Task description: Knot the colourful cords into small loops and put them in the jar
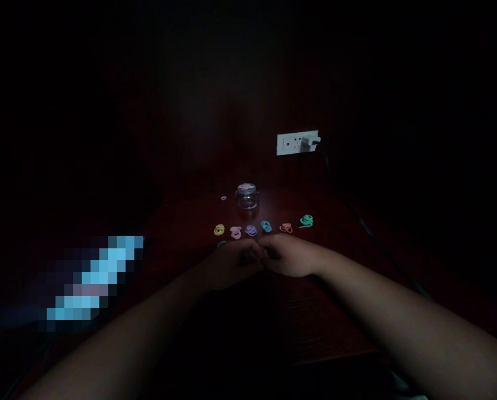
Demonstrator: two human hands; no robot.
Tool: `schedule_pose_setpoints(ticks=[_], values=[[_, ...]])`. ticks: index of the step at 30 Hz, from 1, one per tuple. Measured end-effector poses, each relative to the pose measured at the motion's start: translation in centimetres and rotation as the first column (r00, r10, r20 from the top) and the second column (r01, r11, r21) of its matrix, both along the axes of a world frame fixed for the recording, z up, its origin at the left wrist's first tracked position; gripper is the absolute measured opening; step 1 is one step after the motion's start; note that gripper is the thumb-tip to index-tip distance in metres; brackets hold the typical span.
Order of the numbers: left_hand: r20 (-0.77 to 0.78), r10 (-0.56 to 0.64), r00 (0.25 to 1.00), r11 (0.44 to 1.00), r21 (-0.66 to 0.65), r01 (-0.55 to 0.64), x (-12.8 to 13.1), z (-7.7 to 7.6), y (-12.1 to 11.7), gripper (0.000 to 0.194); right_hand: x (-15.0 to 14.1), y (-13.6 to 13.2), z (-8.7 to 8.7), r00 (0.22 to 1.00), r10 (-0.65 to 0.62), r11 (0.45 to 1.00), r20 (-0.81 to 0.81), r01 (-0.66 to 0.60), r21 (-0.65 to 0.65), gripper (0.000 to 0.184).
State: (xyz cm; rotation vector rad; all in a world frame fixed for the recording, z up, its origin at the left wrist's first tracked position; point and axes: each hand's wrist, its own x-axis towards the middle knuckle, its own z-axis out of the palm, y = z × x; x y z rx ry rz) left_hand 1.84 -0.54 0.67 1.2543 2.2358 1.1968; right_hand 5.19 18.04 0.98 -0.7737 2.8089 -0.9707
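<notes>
My left hand (234, 260) and my right hand (291, 255) meet over the dark red table, fingers curled inward and touching at the tips. Anything they hold is hidden in the dim light. Just beyond them lies a row of small coloured hair ties in loose heaps: yellow (219, 230), pink (235, 233), purple (251, 230), blue (266, 226), orange (286, 228) and green (306, 221). A teal band (222, 244) is partly covered by my left hand. Behind the row stands a clear lidded jar (247, 198), with a single purple hair tie (224, 198) to its left.
A white wall socket (297, 143) with a plug in it is at the back right. Its dark cable (367, 229) runs down the right side. A blurred-out bright screen (102, 280) lies on the left. The table's front edge (336, 357) shows between my arms.
</notes>
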Motion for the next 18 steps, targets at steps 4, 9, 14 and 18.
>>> schedule_pose_setpoints(ticks=[4, 9, 14, 18], values=[[0.007, -0.007, 1.000, 1.000, 0.001, 0.007, -0.04, -0.06, 0.01, 0.013, 0.07, -0.03, 0.14, 1.000, -0.008, 1.000, 0.014, 0.008, -0.011, 0.012], [0.015, -0.019, 1.000, 1.000, 0.014, 0.019, -0.02, 0.03, 0.02, 0.012, 0.15, -0.08, 0.25, 1.000, -0.025, 1.000, 0.016, 0.025, -0.007, 0.012], [0.021, -0.013, 1.000, 1.000, 0.008, 0.012, 0.05, 0.05, 0.05, 0.013, 0.05, -0.10, 0.19, 0.999, -0.024, 1.000, -0.032, 0.024, 0.003, 0.010], [0.027, -0.002, 1.000, 1.000, 0.006, 0.002, -0.01, -0.11, 0.06, 0.013, -0.03, -0.12, 0.20, 0.995, -0.020, 1.000, -0.095, 0.021, 0.010, 0.010]])
